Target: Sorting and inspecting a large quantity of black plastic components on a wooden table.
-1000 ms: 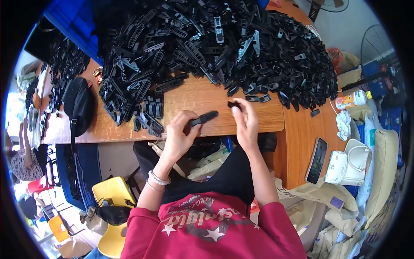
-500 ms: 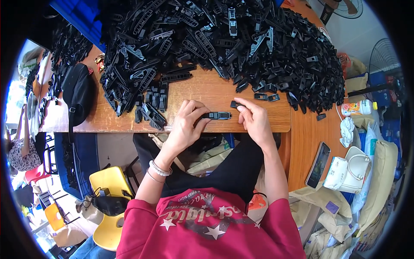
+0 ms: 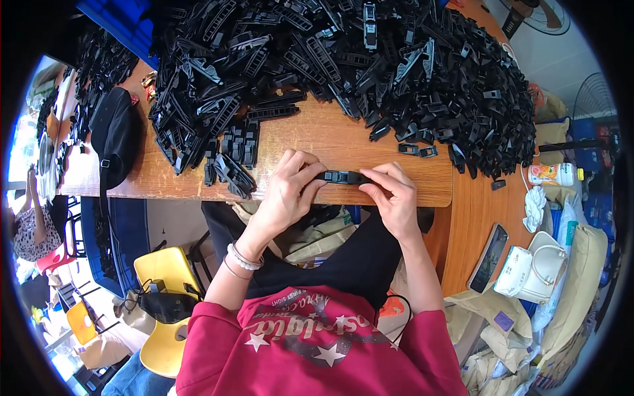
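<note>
Over the near edge of the wooden table [image 3: 297, 142], my left hand [image 3: 289, 190] pinches one end of a long black plastic part [image 3: 337, 177] with a pale sheen on top. At its other end, my right hand [image 3: 395, 198] grips a small black plastic piece [image 3: 360, 177] between thumb and fingers. Both pieces meet in one line, but whether they are locked together I cannot tell. Farther off lie a heap of long ladder-like black parts [image 3: 254, 63] and a pile of small black clips [image 3: 489, 99]. Two loose clips [image 3: 418, 150] rest beyond my right hand.
Several black parts [image 3: 232, 175] are grouped left of my hands. A black cap or bag [image 3: 117, 135] sits farther left, near a blue bin [image 3: 122, 30]. On the right are a phone [image 3: 487, 257], a white handbag [image 3: 547, 264] and a bottle [image 3: 553, 173]. Yellow chairs [image 3: 165, 274] stand below left.
My right hand has brought the small black piece left and slightly down, against the end of the long part. My left hand keeps its hold. The view has shifted slightly.
</note>
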A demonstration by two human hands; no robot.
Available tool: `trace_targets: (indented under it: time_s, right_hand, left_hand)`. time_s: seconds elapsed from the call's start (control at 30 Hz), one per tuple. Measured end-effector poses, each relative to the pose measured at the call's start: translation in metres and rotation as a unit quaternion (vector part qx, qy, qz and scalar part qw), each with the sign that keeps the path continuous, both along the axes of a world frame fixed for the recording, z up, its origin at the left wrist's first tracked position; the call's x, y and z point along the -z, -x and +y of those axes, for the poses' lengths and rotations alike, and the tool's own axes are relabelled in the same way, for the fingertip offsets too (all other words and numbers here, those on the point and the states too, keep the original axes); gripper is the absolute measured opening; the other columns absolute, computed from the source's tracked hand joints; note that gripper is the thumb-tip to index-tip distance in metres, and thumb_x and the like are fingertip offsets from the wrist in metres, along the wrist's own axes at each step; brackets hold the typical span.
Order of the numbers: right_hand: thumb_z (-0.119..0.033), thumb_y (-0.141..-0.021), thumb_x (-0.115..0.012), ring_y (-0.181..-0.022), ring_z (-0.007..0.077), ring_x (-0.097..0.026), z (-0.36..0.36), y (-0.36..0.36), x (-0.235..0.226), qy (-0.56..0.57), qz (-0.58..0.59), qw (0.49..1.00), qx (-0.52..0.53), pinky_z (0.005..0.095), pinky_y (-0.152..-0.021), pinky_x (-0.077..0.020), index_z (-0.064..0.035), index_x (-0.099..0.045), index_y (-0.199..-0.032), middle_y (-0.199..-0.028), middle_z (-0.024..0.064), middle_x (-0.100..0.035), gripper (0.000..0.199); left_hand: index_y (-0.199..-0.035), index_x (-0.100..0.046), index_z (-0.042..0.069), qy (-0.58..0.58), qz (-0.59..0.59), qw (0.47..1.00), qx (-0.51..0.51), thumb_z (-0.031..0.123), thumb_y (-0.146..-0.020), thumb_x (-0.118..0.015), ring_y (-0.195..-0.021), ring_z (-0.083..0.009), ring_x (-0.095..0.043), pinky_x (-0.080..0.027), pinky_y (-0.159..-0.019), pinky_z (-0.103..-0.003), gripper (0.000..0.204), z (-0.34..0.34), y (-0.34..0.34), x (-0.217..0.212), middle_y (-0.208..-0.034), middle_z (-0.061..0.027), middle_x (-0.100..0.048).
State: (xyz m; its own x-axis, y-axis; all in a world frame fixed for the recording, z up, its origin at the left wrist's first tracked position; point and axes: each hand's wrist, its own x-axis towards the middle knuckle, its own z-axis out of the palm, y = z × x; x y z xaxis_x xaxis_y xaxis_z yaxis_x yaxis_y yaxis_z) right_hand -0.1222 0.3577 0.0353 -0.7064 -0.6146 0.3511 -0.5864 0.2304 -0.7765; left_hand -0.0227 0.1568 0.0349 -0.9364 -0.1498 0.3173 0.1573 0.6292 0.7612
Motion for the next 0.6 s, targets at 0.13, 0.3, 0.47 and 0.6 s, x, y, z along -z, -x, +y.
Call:
trace_targets:
  time_s: [0.13, 0.3, 0.47, 0.6]
  right_hand:
    - [0.003, -0.073, -0.077, -0.083, 0.0236, -0.056, -0.014, -0.003, -0.005, -0.001, 0.009, 1.0, -0.028, 0.0335, -0.068, -0.0469, 0.0017, -0.071, -0.096, -0.09, 0.0077, -0.059, 0.023]
    - [0.002, -0.073, -0.078, -0.083, 0.0238, -0.059, -0.007, -0.007, -0.009, -0.021, -0.065, 0.997, -0.046, 0.0343, -0.072, -0.0486, 0.0015, -0.071, -0.097, -0.091, 0.0085, -0.059, 0.025]
    - [0.0, -0.077, -0.075, -0.091, 0.0264, -0.061, 0.009, -0.03, -0.017, -0.043, -0.099, 0.989, -0.098, 0.0349, -0.08, -0.0495, -0.0006, -0.071, -0.102, -0.096, 0.0105, -0.062, 0.025]
    - [0.004, -0.081, -0.067, -0.095, 0.0293, -0.058, 0.017, 0.012, -0.008, -0.027, 0.129, 0.971, 0.201, 0.0388, -0.082, -0.0462, -0.0023, -0.066, -0.096, -0.1, 0.0113, -0.059, 0.016]
  left_hand:
    - [-0.099, -0.068, -0.002, 0.002, 0.019, 0.999, 0.038, -0.002, -0.077, -0.07, -0.089, -0.0284, -0.055, -0.047, -0.078, -0.035, 0.022, 0.001, 0.004, -0.001, -0.098, -0.0107, -0.061]
    - [-0.1, -0.068, -0.003, -0.011, -0.002, 0.997, 0.072, 0.009, -0.075, -0.076, -0.087, -0.0305, -0.056, -0.049, -0.078, -0.038, 0.029, -0.007, 0.005, -0.007, -0.095, -0.0124, -0.062]
    - [-0.099, -0.061, -0.002, 0.284, 0.043, 0.95, -0.12, 0.005, -0.077, -0.068, -0.093, -0.0317, -0.056, -0.048, -0.083, -0.039, 0.025, -0.04, 0.037, -0.029, -0.097, -0.0143, -0.056]
    - [-0.09, -0.059, 0.001, 0.439, -0.038, 0.89, -0.116, -0.002, -0.071, -0.065, -0.09, -0.0256, -0.058, -0.05, -0.079, -0.034, 0.02, -0.059, 0.057, -0.02, -0.095, -0.0118, -0.056]
